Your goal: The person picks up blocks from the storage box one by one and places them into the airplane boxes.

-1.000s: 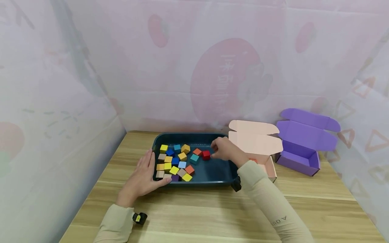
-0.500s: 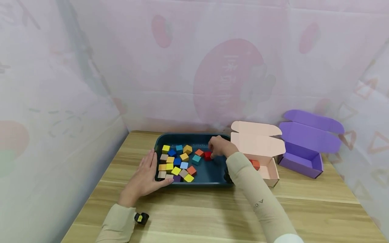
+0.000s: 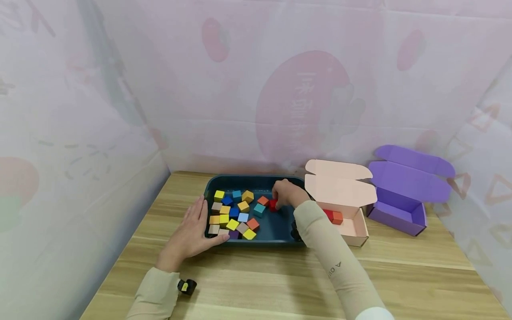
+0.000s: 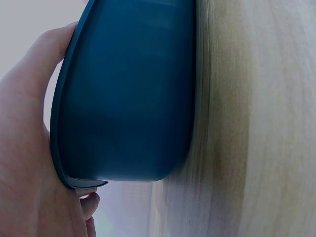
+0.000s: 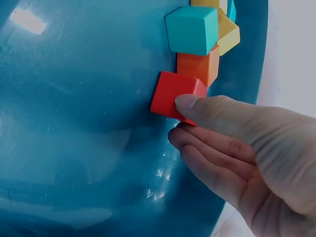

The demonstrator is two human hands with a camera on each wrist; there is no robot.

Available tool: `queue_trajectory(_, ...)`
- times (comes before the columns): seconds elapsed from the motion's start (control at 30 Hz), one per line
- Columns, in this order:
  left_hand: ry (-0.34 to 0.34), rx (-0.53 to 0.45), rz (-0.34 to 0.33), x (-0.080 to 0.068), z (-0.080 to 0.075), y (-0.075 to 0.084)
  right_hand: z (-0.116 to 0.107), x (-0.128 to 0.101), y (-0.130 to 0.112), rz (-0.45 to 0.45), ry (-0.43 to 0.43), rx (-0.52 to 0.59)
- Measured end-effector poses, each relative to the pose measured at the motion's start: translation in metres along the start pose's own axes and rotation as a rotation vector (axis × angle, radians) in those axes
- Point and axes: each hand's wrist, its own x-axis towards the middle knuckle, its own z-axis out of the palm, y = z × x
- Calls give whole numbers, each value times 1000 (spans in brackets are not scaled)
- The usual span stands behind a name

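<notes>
A dark teal tray [image 3: 280,227] on the wooden table holds several coloured cubes. My right hand [image 3: 285,194] reaches into it and pinches a red cube [image 3: 273,205] [image 5: 172,93] between thumb and fingers, on the tray floor beside an orange cube [image 5: 198,65] and a teal cube [image 5: 192,29]. My left hand [image 3: 192,231] lies flat against the tray's left wall [image 4: 128,94], thumb along the front rim.
A pink open box [image 3: 352,222] holding a red and an orange cube stands right of the tray. A purple open box [image 3: 400,209] sits farther right. A printed plastic screen walls in the table [image 3: 256,275] at back and sides.
My right hand has slid left within the tray and closed its thumb and fingers on the red cube. The left hand stays put against the tray.
</notes>
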Motion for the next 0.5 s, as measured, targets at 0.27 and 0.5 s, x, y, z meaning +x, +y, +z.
queue_trajectory(0.27, -5, 0, -2, 1, 0, 0, -6, -4, 4, -20, 14, -24)
queue_trajectory(0.5, 0, -8, -5, 2, 1, -2, -17, -13, 6, -37, 31, -36)
